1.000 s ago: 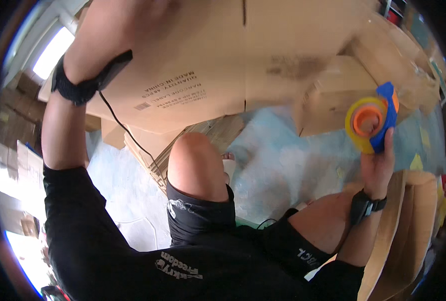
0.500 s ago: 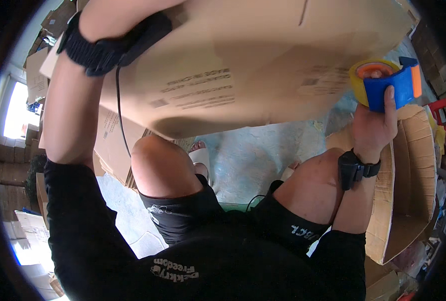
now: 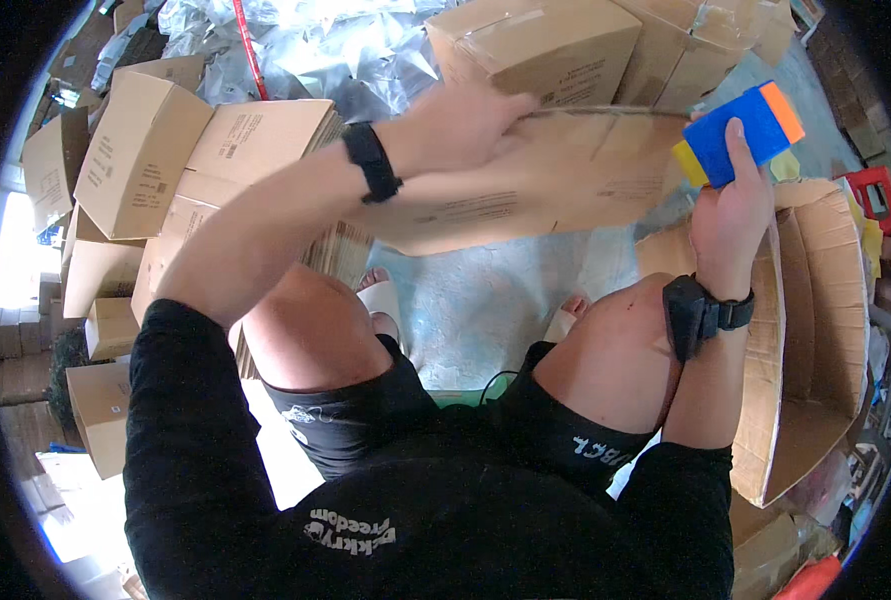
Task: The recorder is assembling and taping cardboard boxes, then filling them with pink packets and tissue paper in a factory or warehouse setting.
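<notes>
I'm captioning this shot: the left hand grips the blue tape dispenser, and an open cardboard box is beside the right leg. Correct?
Not quite: the right hand grips the blue tape dispenser, as the head view shows; the open cardboard box is indeed beside the right leg.

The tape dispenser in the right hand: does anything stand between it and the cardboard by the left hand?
Nothing visible does. The tape dispenser is beside the right end of the cardboard; contact is unclear. The left hand is farther left.
</notes>
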Available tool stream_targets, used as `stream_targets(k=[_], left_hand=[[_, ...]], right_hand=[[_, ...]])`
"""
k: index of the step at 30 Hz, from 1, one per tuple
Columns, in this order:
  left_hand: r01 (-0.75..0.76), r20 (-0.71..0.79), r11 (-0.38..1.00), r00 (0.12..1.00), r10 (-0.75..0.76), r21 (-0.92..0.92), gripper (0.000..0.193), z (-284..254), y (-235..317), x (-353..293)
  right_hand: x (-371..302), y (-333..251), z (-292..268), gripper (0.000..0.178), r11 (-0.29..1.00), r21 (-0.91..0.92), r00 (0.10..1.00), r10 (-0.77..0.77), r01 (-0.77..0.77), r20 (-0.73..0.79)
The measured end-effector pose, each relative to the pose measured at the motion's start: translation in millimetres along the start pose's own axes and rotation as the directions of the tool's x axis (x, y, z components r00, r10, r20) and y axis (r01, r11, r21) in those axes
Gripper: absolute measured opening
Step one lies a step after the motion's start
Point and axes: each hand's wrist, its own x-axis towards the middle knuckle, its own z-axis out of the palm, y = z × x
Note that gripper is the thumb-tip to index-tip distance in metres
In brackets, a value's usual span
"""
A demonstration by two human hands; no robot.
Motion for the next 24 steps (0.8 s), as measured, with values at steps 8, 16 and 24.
stream_targets(k=[8,16,24], left_hand=[[0.210,0.291,0.960,0.945,-0.151,-0.184,0.052,9,-21,-31],[0.364,0.504,0.911,0.834,-0.225,-0.194,0.062,-28,-32,-80],[0.552,0.535,0.757,0.781,-0.322,-0.350,0.063,-19,-36,-95]], right_hand=[[-1,0,18,0.029,0.957,-0.242,0.982,-0.133,0.162,0.134],[50,-22,24,0.047,0.368,-0.836,0.912,-0.114,0.408,0.394],[73,43,4,0.058,0.108,-0.948,0.933,-0.237,0.300,0.269]])
